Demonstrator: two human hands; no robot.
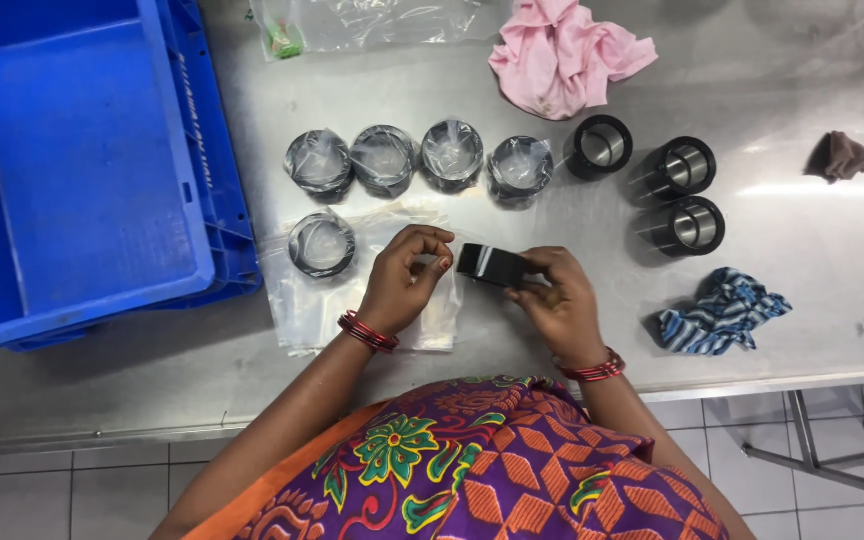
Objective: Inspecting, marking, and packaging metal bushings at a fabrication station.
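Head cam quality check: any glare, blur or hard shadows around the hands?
Head view: glare streak on the steel table at right; bagged rings glint; the black ring in the right hand is slightly soft; left hand sharp; shadows soft.

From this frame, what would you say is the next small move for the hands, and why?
Probably the left hand picks a clear bag off the flat stack of bags beneath it, to sleeve the black ring that the right hand holds bare. Five rings, such as the nearest wrapped ring, are already wrapped in plastic, while three unwrapped rings wait on the steel table.
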